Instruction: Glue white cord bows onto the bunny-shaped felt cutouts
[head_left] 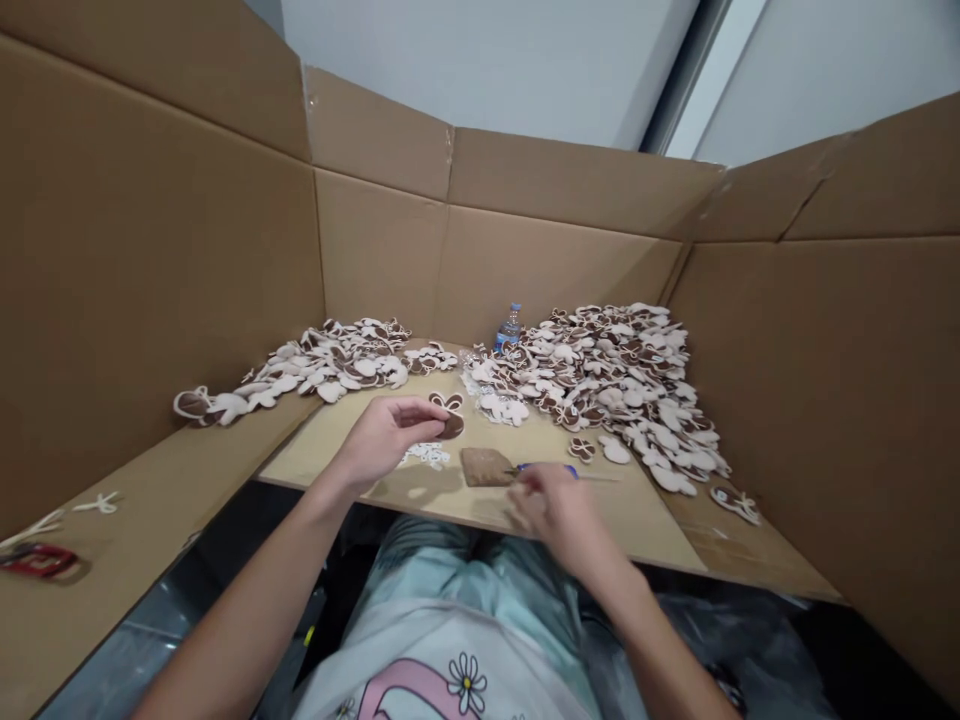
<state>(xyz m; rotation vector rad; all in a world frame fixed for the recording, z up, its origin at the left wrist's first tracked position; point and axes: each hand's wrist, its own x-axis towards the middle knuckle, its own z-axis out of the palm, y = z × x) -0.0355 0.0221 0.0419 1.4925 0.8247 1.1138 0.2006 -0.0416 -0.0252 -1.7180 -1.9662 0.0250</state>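
My left hand (391, 437) pinches a brown felt piece (452, 424) with cream-edged loops like bunny ears and a small bow, held up over the board. My right hand (551, 503) is blurred by motion above the board's front part; its fingers are curled, and whether they hold anything cannot be made out. Just behind it lies a blue-handled tool (572, 470), partly covered by the hand. A brown square pad (484, 467) lies beside the right fingertips. Below the left hand is a small heap of white cut pieces (429, 456).
Tall cardboard walls (562, 215) enclose the yellowish board (637, 520). A large pile of brown-and-white felt pieces (622, 370) stands right, a smaller pile (322, 360) left. A plastic bottle (510, 328) stands at the back. A red-handled cutter (39, 560) lies far left.
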